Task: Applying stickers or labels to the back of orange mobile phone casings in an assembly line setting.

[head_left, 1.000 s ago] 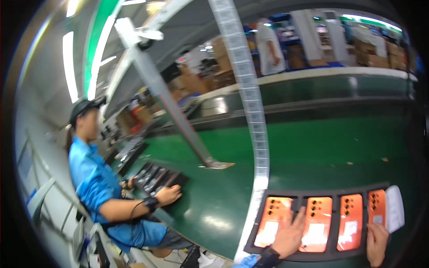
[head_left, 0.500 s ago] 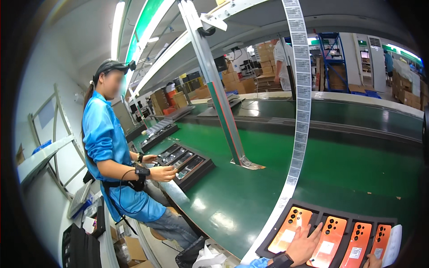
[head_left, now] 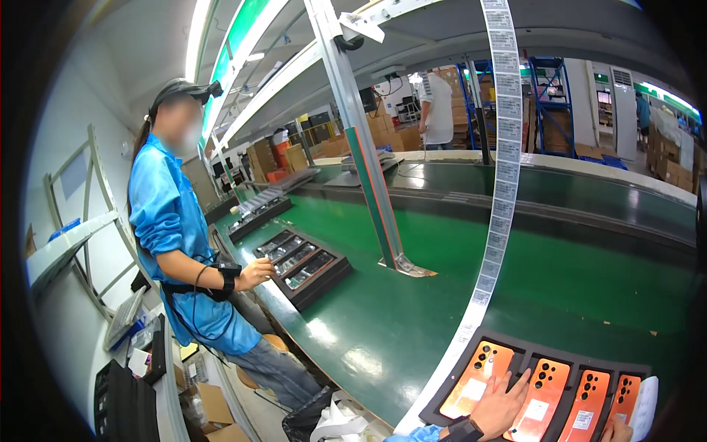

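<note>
Head view: four phones (head_left: pixel 549 390) show orange backs, black lenses (head_left: pixel 543 375) and white labels (head_left: pixel 536 409). They lie side by side in a dark tray (head_left: pixel 582 360) on the tabletop (head_left: pixel 398 346), lens ends toward the tray's far edge, long axes near-to-far. Left hand (head_left: pixel 501 410) spreads open over the leftmost two; right hand (head_left: pixel 617 431), cut off, touches the rightmost; its grasp I cannot tell.

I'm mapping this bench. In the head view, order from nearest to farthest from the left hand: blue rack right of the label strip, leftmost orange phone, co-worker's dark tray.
From the left hand:
1. Leftmost orange phone, at its left.
2. Co-worker's dark tray, farther left.
3. Blue rack, in the background.
</note>
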`<action>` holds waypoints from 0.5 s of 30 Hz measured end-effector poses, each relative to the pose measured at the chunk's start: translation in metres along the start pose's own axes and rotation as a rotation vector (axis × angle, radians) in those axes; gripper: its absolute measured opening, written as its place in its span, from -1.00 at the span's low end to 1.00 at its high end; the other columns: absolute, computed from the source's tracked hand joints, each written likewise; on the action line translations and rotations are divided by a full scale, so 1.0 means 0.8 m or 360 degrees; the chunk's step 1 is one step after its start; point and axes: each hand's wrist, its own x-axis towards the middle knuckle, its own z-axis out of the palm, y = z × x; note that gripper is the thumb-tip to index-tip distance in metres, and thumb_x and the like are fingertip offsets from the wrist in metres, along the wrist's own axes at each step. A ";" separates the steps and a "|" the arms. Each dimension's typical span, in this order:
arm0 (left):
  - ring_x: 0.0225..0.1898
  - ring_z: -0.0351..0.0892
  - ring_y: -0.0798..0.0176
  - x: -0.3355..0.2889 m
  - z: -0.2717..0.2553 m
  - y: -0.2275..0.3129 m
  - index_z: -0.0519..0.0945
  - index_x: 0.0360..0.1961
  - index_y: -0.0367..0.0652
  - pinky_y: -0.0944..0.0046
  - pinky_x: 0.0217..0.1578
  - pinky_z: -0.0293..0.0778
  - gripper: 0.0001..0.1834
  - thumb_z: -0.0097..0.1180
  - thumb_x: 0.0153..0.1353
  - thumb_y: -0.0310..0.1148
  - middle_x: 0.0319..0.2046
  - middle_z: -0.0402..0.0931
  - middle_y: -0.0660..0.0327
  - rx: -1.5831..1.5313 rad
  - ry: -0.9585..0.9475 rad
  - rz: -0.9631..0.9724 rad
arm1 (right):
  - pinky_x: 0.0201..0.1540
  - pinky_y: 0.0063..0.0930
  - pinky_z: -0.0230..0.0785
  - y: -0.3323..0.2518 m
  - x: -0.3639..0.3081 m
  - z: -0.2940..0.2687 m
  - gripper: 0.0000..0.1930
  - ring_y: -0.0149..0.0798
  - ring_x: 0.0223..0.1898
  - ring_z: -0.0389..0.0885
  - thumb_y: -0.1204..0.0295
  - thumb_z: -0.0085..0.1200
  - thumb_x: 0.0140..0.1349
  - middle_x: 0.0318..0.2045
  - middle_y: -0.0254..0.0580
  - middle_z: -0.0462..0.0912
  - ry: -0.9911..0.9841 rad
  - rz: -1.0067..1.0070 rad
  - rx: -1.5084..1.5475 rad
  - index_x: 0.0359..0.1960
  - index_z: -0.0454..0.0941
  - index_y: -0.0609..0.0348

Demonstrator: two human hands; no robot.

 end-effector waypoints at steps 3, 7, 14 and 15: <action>0.17 0.19 -0.29 0.000 0.002 -0.006 0.41 0.10 -0.28 -0.40 0.04 0.19 -0.49 -0.05 0.07 -0.36 0.26 0.11 -0.05 -0.0016 -0.0010 -0.0012 | -0.24 -0.17 0.40 -0.008 0.009 -0.007 -0.80 0.12 -0.29 0.55 0.52 -0.11 0.23 -0.31 0.11 0.57 -0.0086 0.0331 0.0074 -0.16 0.52 0.24; 0.17 0.19 -0.29 -0.006 -0.005 0.005 0.41 0.10 -0.28 -0.39 0.05 0.19 -0.48 -0.04 0.06 -0.36 0.26 0.11 -0.05 0.0020 0.0027 -0.0022 | -0.24 -0.19 0.40 0.022 0.003 0.022 -0.79 0.11 -0.28 0.54 0.55 -0.11 0.22 -0.32 0.09 0.56 0.0074 -0.0230 -0.0162 -0.16 0.52 0.24; 0.14 0.22 -0.28 0.001 0.005 -0.004 0.42 0.09 -0.28 -0.37 0.06 0.17 -0.48 -0.03 0.06 -0.36 0.25 0.12 -0.07 -0.0052 -0.0001 0.0014 | -0.21 -0.17 0.39 -0.005 0.000 0.007 -0.78 0.14 -0.24 0.52 0.58 -0.12 0.20 -0.31 0.11 0.55 -0.0027 -0.0086 -0.0146 -0.14 0.50 0.22; 0.14 0.22 -0.27 -0.001 0.009 -0.005 0.42 0.09 -0.28 -0.36 0.06 0.18 -0.48 -0.03 0.05 -0.35 0.25 0.13 -0.07 -0.0043 0.0020 0.0027 | -0.22 -0.17 0.38 -0.009 -0.004 0.004 -0.78 0.15 -0.24 0.52 0.57 -0.12 0.21 -0.29 0.12 0.54 -0.0079 -0.0042 -0.0166 -0.13 0.50 0.21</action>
